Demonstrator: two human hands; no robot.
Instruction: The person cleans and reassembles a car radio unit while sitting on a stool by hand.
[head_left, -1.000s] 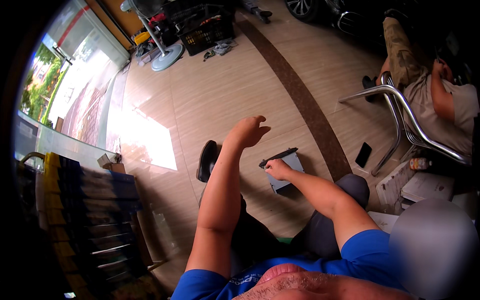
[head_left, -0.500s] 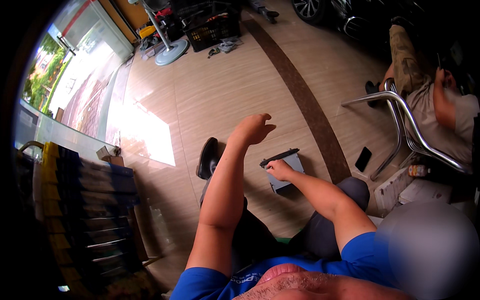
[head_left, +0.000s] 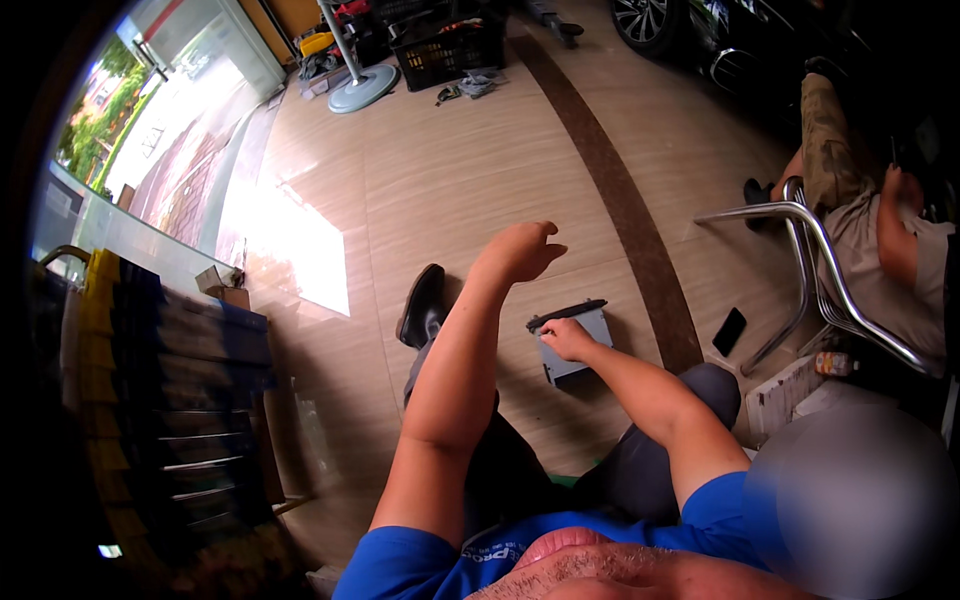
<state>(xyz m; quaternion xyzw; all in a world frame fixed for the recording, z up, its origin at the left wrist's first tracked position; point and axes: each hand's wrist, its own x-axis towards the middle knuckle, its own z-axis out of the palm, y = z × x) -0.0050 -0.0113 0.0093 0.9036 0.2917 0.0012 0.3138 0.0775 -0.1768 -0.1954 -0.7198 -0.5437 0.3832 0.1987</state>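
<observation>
At the centre of the frame, flat on the tiled floor (head_left: 460, 170), a grey metal box (head_left: 594, 327) with a dark front panel (head_left: 582, 309) along its upper edge. Reaching in from the lower right, the right hand (head_left: 568, 340), over the box and apparently touching it, with fingers curled toward the left part of the panel. Cannot tell whether pinching the panel or only resting against it, with the fingertips mostly hidden.

Above the box in the frame and a little to its left, the left hand (head_left: 522, 252), seemingly raised clear of the floor, thumb and fingers spread, nothing visible between them. Clearly the farther of the two: apart from the box, and pointing toward the right of the frame rather than down at it.

Between the hands, then, the main relation: box directly below the right hand, but down and to the right from the left one. Long axis of the panel slanting gently from left up to right, crossing the line of the right forearm (head_left: 650, 390) at an oblique angle; body of the box running back from it toward the lower edge of the frame.

Left of the box, a black shoe (head_left: 423, 305); to its right, a brown floor strip (head_left: 640, 215) and, farther over, a dark phone (head_left: 729, 332)
</observation>
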